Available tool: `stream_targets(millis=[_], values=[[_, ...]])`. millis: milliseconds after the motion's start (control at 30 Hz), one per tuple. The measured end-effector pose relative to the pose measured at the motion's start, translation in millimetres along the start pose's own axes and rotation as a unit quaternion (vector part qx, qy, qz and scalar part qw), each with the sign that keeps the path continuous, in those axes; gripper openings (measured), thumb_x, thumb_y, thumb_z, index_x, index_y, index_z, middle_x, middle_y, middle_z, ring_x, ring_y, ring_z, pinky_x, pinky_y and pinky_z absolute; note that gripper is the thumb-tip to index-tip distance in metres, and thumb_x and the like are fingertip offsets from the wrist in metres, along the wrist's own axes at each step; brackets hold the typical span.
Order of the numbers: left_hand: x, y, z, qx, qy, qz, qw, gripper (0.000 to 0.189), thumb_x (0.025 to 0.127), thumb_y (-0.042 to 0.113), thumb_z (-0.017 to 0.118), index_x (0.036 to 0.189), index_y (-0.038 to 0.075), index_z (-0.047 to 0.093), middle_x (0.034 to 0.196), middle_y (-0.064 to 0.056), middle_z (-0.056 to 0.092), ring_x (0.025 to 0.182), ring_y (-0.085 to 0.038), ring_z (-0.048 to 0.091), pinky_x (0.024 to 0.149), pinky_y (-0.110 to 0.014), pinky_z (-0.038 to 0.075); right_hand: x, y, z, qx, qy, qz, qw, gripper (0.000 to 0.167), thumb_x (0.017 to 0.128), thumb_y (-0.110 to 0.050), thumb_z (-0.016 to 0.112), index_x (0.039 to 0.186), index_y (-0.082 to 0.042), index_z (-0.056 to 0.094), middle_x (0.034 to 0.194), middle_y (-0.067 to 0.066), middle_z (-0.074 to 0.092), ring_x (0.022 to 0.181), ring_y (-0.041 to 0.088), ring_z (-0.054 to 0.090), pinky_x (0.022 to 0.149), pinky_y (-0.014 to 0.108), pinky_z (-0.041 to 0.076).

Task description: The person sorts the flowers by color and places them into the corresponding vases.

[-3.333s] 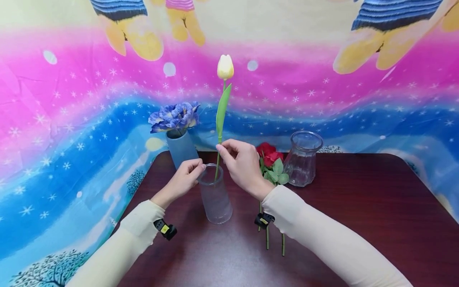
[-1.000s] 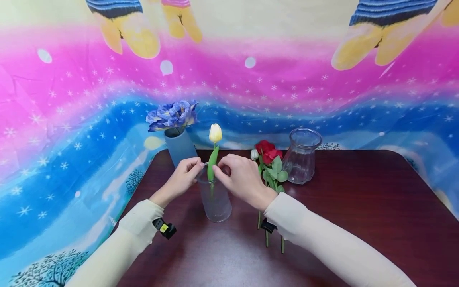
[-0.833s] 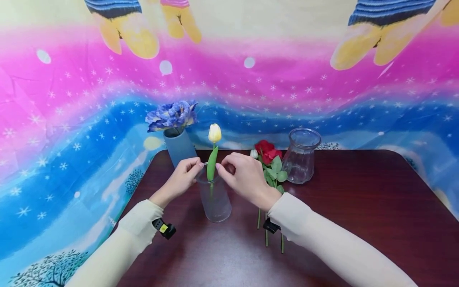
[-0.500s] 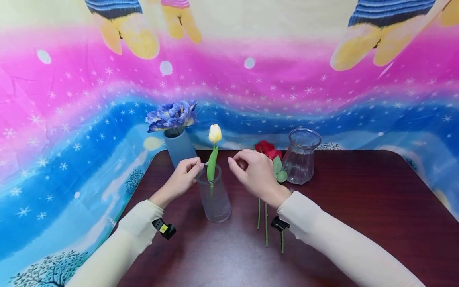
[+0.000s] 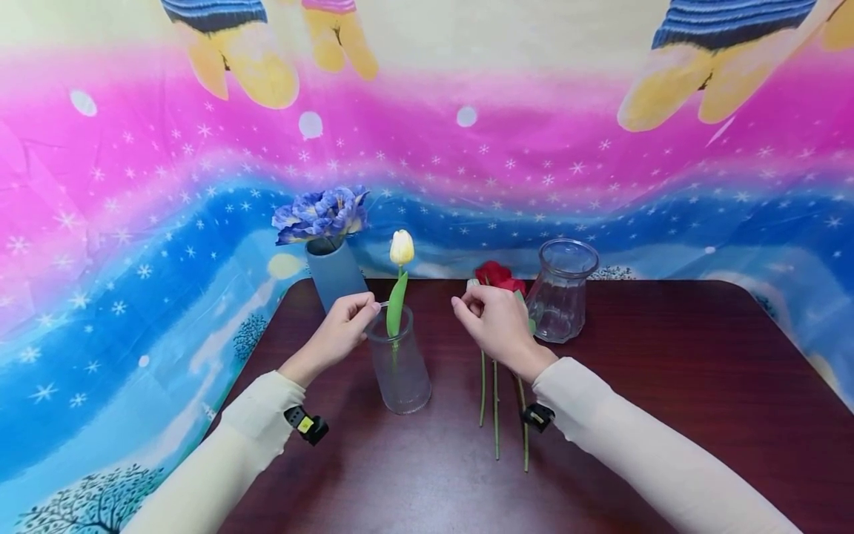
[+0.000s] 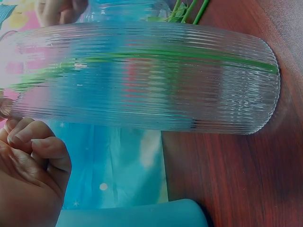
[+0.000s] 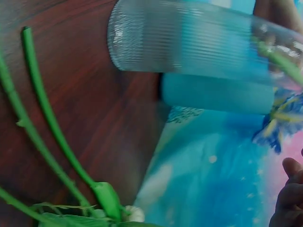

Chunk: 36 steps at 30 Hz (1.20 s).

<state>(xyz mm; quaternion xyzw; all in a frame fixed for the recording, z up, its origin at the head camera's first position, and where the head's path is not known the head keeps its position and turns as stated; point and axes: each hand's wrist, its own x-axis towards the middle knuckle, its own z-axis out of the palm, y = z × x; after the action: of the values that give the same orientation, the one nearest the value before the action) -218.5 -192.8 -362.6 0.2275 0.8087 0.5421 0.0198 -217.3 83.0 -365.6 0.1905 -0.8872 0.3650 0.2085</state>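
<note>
A ribbed clear glass vase (image 5: 407, 382) stands upright on the table, its rim pinched by my left hand (image 5: 336, 334) between thumb and index finger. One yellow-white tulip (image 5: 402, 248) leans in it, with the leaf at the rim; in the left wrist view its green stem (image 6: 189, 56) reaches the vase's bottom. My right hand (image 5: 500, 326) hovers right of the vase, fingers loosely curled and holding nothing. It partly covers the red roses (image 5: 492, 272) and a white bud (image 5: 472, 283) lying on the table. Their green stems (image 7: 42, 104) show in the right wrist view.
Behind the left hand is a blue vase (image 5: 333, 274) with purple-blue flowers (image 5: 323, 211). A wide-mouthed clear glass vase (image 5: 560, 319) stands right of the roses, near the back edge of the dark wooden table (image 5: 667, 386). A printed cloth (image 5: 534, 163) hangs behind.
My right hand lowered the tulip into the glass vase, let go of it, and moved right toward the roses. The left hand has stayed at the rim.
</note>
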Motion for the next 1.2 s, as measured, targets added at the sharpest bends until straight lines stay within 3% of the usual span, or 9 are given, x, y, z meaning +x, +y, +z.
stream_targets(millis=[567,967,1200], values=[[-0.3,0.6,0.0,-0.001,-0.001,-0.002,1.0000,0.038,0.107,0.011,0.043,0.070,0.004,0.036,0.057,0.000,0.030,0.041,-0.013,0.029,0.045,-0.025,0.027,-9.3,40,22,-0.074,-0.102,0.094,0.9876,0.029,0.096,-0.038,0.063,0.075,-0.019,0.068,0.052,-0.006,0.046,0.051,0.013,0.045,0.047,0.030,0.034],[1.2,0.8,-1.5,0.005,-0.003,0.001,1.0000,0.038,0.107,0.009,0.043,0.071,0.003,0.034,0.056,0.001,0.029,0.040,-0.013,0.029,0.044,-0.026,0.026,-14.9,58,37,-0.125,-0.172,0.103,0.9717,0.030,0.094,-0.037,0.068,0.072,-0.017,0.065,0.058,-0.004,0.057,0.052,0.013,0.051,0.047,0.030,0.037],[0.2,0.5,-1.0,0.006,-0.004,-0.003,1.0000,0.038,0.108,0.010,0.043,0.071,0.004,0.035,0.057,0.000,0.029,0.041,-0.014,0.029,0.044,-0.026,0.027,-18.4,63,41,-0.150,-0.212,0.119,0.9583,0.041,0.091,-0.035,0.072,0.061,-0.016,0.052,0.054,-0.004,0.045,0.051,0.015,0.045,0.047,0.031,0.032]])
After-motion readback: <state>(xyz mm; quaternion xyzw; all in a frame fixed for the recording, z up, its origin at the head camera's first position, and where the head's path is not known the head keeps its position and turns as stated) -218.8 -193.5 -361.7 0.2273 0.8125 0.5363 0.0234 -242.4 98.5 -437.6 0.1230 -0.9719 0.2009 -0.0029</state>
